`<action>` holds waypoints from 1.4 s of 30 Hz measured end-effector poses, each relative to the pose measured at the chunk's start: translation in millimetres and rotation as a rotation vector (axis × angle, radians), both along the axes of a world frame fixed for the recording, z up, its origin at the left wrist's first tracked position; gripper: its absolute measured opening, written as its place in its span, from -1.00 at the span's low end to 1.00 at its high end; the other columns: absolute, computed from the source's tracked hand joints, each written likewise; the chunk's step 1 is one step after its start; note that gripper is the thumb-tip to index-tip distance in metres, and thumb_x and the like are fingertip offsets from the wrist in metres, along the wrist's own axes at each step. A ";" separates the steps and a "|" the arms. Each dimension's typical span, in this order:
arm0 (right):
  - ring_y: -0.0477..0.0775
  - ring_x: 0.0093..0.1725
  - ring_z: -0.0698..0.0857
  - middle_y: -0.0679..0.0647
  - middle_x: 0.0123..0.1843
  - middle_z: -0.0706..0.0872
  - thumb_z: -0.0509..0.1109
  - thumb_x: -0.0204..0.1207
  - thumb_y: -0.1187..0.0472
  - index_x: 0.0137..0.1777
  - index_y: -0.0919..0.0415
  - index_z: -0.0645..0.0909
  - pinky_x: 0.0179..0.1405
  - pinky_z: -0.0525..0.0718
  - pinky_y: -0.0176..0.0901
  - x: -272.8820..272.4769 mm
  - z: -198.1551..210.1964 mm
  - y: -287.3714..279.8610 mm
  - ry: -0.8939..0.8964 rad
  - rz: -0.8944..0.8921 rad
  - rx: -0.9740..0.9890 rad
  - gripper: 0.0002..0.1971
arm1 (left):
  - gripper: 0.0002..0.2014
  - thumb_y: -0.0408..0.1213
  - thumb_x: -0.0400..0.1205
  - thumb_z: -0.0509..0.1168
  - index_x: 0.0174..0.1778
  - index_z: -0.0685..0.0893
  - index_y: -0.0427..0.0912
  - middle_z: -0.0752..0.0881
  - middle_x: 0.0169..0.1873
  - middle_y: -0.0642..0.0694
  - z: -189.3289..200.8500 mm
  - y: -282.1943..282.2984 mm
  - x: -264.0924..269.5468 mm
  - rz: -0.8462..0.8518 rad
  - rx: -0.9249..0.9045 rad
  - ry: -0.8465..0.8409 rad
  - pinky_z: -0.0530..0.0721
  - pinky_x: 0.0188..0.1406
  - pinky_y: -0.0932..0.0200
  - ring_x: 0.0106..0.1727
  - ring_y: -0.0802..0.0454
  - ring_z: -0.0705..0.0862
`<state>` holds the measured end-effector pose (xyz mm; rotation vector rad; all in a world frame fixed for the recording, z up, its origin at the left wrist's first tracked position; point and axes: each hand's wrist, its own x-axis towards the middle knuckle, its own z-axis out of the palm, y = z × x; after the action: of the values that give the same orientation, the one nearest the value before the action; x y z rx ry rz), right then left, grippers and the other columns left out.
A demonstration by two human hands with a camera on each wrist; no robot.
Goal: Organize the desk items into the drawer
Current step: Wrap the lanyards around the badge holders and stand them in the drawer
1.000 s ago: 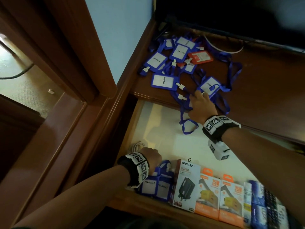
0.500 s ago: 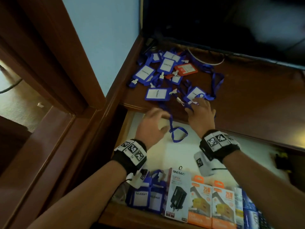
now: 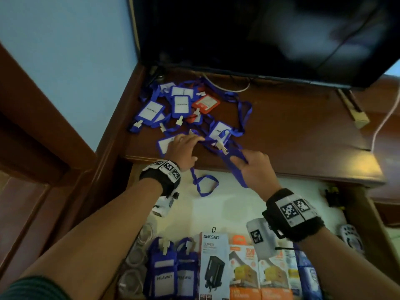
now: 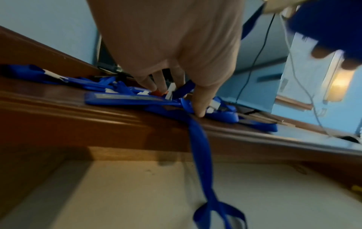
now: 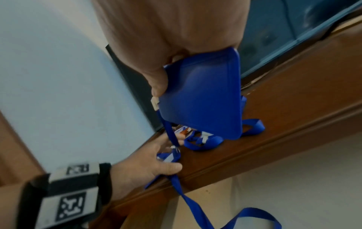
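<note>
A pile of blue badge holders [image 3: 179, 105] with lanyards, plus one red holder [image 3: 205, 102], lies on the brown desk [image 3: 292, 126]. My left hand [image 3: 186, 146] lies flat on a blue holder [image 3: 164, 144] at the desk's front edge, fingers extended and thumb pressing a strap [image 4: 199, 139]. That strap's loop [image 3: 204, 185] hangs into the open drawer [image 3: 238, 202]. My right hand [image 3: 253, 167] grips another blue badge holder [image 5: 201, 96] above the desk edge, its lanyard trailing down.
At the drawer's front stand two blue holders [image 3: 173, 276], a ONESAM charger box [image 3: 214, 263] and orange boxes [image 3: 244, 276]. Coiled cables [image 3: 134, 256] lie at the front left. A dark screen [image 3: 259, 35] stands behind the pile, and a white cable [image 3: 385, 118] runs at right.
My left hand rose from the drawer's front left corner to the desk edge and landed on a holder. My right hand drew back from the pile with a holder in its grip.
</note>
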<state>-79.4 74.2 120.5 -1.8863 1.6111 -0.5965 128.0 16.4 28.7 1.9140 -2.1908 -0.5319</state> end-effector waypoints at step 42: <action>0.07 -0.13 0.75 0.16 0.01 0.80 0.27 0.60 0.34 0.20 0.17 0.67 -0.20 0.69 -0.15 -235.7 70.6 102.6 -0.852 -0.085 0.197 -0.75 | -0.30 -0.61 0.50 0.41 0.41 0.37 0.11 0.64 0.25 -0.21 125.9 85.7 -257.5 -0.478 0.459 0.931 0.66 0.15 0.07 0.20 0.05 0.65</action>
<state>-315.1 176.8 191.2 -1.1630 1.1198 -1.0523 -129.5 102.1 154.6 0.8743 -1.8981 -1.7009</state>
